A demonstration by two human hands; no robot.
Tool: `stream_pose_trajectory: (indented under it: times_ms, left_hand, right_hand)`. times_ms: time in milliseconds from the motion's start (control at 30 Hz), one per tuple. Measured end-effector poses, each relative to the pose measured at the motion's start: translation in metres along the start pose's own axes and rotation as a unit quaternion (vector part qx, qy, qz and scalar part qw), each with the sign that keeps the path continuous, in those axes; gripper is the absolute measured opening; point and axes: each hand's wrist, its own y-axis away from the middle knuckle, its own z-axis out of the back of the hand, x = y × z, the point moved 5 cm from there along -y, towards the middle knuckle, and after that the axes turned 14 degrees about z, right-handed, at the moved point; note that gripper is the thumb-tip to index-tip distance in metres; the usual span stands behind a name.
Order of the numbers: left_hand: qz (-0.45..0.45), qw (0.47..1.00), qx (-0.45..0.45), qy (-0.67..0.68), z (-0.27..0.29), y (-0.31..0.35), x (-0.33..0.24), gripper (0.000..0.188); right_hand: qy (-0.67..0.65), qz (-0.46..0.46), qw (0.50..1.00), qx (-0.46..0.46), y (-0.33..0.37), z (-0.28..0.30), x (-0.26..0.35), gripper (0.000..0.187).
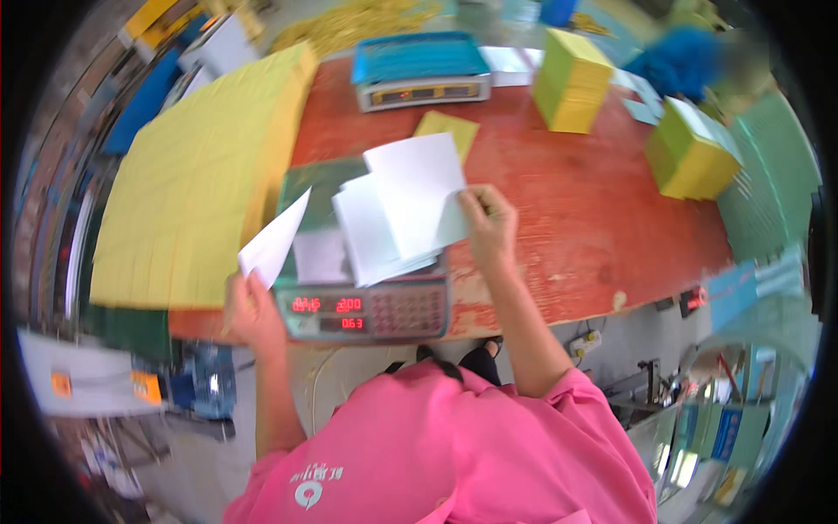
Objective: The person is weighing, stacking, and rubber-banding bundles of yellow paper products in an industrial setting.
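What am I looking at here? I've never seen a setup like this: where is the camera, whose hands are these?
There is no robot. One person wears the camera on their head, looking down; its wide lens bends straight edges. The left hand holds a folded-looking white sheet; the right hand grips white papers over the nearer scale. The red table also bears a farther scale, a long yellow row at left and two yellow stacks at right.

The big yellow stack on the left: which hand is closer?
Left. The left hand is by the near right corner of the yellow stack; the right hand is farther right, at the right edge of the white sheets.
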Motion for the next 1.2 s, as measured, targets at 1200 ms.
stream_pose_trajectory:
  times_ms: [1200]
  left_hand:
    - [-0.595, 0.792, 0.136, 0.032, -0.448, 0.031, -0.596, 0.005]
  right_hand:
    - [0.22, 0.017, 0.975, 0.018, -0.048, 0.357, -0.093, 0.012]
